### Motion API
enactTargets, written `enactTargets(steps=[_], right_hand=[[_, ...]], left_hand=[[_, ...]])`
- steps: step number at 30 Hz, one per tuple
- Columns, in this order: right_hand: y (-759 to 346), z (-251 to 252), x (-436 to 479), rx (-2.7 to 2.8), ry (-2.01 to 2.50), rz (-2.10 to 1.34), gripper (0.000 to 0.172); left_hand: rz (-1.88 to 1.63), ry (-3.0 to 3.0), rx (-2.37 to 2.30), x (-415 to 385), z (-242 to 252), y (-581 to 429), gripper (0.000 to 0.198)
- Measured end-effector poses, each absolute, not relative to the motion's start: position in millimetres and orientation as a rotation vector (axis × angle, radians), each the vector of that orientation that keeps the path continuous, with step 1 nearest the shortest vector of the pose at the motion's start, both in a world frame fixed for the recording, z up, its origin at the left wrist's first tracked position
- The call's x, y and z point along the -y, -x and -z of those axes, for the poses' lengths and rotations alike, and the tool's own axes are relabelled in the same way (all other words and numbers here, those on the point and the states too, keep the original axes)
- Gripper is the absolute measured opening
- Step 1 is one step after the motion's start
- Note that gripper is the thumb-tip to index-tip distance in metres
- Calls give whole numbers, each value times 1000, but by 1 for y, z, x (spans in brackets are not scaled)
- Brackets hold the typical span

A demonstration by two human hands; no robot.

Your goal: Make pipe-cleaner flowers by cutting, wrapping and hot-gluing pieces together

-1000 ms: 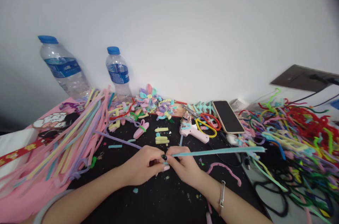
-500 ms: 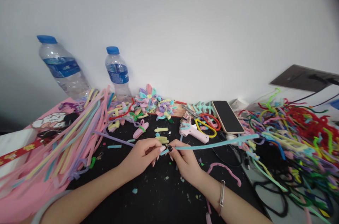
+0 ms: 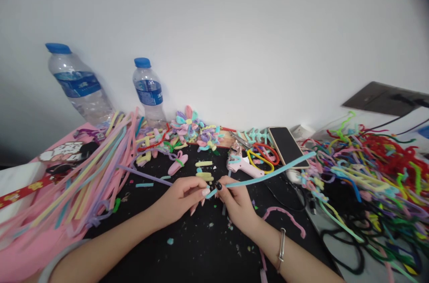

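Pinching long light-blue fuzzy pipe cleaner [image 3: 264,175] at near end w/ both hands: left hand [image 3: 181,198], right hand [image 3: 236,200]; light, bendy, prob best gripped close to fingertips.

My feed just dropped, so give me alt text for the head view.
The left hand and right hand pinch the near end of a long light-blue pipe cleaner over a black mat; its far end slants right toward a phone. A pink glue gun lies behind them.

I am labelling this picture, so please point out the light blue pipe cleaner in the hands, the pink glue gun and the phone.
light blue pipe cleaner [image 3: 263,176]: head view, middle of its free length.
pink glue gun [image 3: 244,167]: head view, its body.
phone [image 3: 287,147]: head view, centre of the dark screen.
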State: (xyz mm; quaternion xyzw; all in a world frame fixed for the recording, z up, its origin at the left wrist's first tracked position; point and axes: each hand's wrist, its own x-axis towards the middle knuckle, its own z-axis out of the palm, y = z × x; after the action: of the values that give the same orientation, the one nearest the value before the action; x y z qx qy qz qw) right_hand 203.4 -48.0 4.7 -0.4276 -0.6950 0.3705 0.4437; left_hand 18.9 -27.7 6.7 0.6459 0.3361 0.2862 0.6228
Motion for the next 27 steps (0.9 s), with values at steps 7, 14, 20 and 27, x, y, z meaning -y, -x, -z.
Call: enactTargets(steps=[7, 14, 20, 27], right_hand=[[-204, -3, 49, 1740, 1049, -920, 30], [-204, -5, 49, 1848, 967, -861, 27], [-204, -3, 47, 1842, 921, -881, 26], [-204, -6, 46, 1746, 1007, -901, 22]], left_hand=[[-692, -1549, -786, 29, -9, -18, 34], [-549, -1783, -796, 29, -18, -16, 30], [-511, -1716, -748, 28, -16, -14, 29], [-663, -1564, -760, 27, -8, -16, 31]])
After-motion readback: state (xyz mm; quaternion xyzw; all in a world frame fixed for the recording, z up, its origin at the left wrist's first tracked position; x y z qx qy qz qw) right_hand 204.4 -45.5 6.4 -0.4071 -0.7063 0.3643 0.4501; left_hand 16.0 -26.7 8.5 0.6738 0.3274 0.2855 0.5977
